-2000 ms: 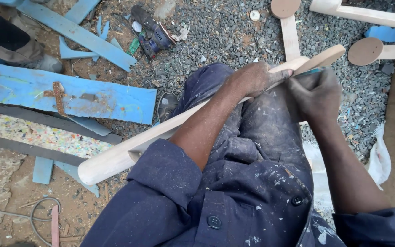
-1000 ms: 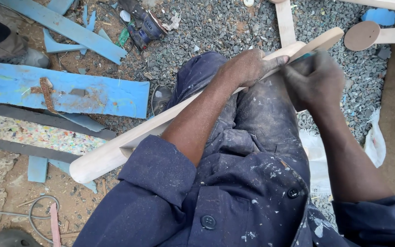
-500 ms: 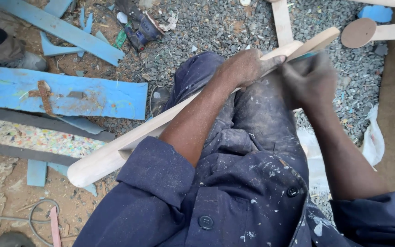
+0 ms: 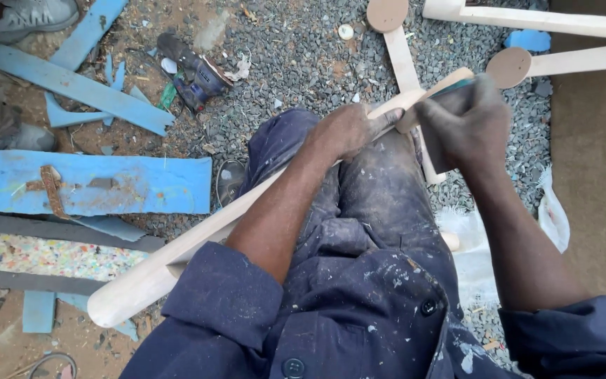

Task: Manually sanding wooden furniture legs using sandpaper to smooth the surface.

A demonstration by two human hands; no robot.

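Seated, looking down at our lap. A long pale wooden leg [image 4: 198,242] lies across our thighs, running from its rounded butt at 8 o'clock up to its thin end at 1 o'clock.

Left hand [image 4: 348,130] is clamped around the leg near the upper end, index finger stretched along the wood, pinning it against the knee. Right hand [image 4: 468,126] is closed on a small pad, apparently sandpaper [image 4: 457,85] with a teal edge, pressed to the leg's tip just beyond the left hand. The two hands sit close, nearly touching, both on the same piece.

Progress, as we judge it: the leg already reads smooth and evenly pale along its whole visible length, with a cut notch near the lower end at 7 o'clock. Work now sits at the very tip, so shaping looks done and only end finishing seems left. We cannot tell the state of the underside.

Around us: gravel [image 4: 303,56] at 12 o'clock; a power sander [image 4: 194,74] lying at 11; blue boards [image 4: 106,186] at 9 and 10; more pale legs with round brown ends [image 4: 510,67] at 1 and 2; a white bag [image 4: 552,221] at 3; another person's shoe [image 4: 26,14] at the far 10 corner.
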